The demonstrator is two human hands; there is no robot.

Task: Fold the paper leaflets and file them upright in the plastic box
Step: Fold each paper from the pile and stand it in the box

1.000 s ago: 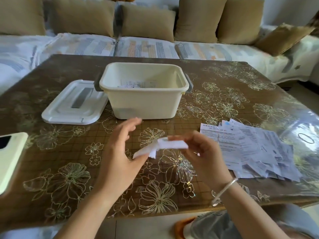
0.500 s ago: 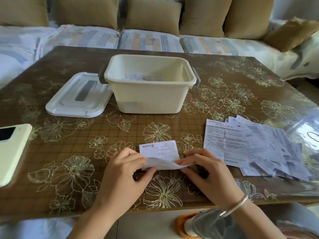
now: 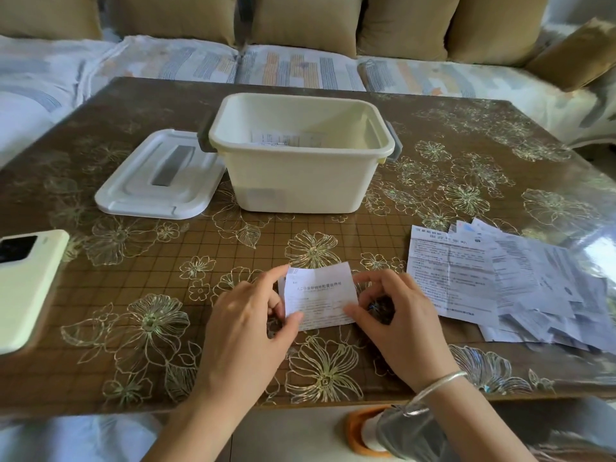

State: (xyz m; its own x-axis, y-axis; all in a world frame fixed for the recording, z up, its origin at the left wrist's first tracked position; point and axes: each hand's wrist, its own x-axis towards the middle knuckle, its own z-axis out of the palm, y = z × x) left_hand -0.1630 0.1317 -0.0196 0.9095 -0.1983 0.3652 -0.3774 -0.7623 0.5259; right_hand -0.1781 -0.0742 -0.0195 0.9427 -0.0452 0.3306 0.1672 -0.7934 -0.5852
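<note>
A small folded white leaflet [image 3: 319, 296] with printed text lies on the table near the front edge. My left hand [image 3: 248, 323] pinches its left edge between thumb and forefinger. My right hand [image 3: 398, 320] pinches its right edge the same way. A cream plastic box [image 3: 301, 181] stands open at the middle of the table, with folded leaflets [image 3: 286, 139] visible against its far inner wall. A spread pile of unfolded leaflets [image 3: 500, 278] lies to the right of my hands.
The box's white lid [image 3: 156, 181] lies flat to the left of the box. A pale phone [image 3: 23, 285] sits at the table's left edge. A sofa with brown cushions [image 3: 300, 25] runs behind the brown flowered table [image 3: 133, 295].
The leaflet went from being held in the air to lying on the table, and its near half has been folded over. Both hands now pinch its side edges.
</note>
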